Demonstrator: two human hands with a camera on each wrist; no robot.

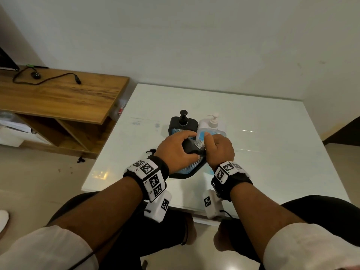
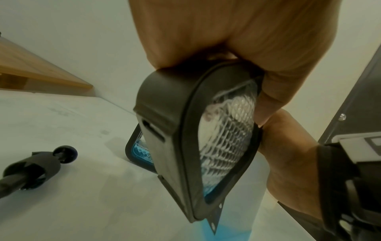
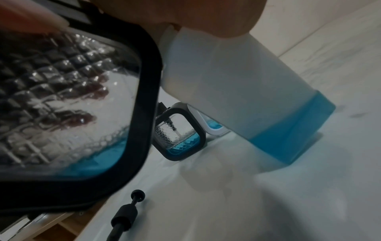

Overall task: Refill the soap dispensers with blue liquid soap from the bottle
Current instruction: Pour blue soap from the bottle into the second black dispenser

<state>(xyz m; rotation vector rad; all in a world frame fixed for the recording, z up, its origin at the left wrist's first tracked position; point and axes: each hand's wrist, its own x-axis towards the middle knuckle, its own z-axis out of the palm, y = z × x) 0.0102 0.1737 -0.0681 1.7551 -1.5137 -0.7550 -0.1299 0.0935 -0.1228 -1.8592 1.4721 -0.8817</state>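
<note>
Soap could spill onto the table [image 1: 272, 145] if I tip carelessly: my left hand [image 1: 175, 148] grips the tilted black dispenser [image 2: 198, 146], my right hand [image 1: 221, 148] grips the bottle [image 3: 247, 91] beside it.

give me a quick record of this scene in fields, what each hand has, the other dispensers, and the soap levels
left hand: grips tilted black dispenser, pump off
right hand: holds refill bottle near the dispenser's top
held dispenser level: low, blue at the bottom
bottle level: blue only in its lower part
behind: second black dispenser and white dispenser, pumps on
loose pump: lying on white table
</note>
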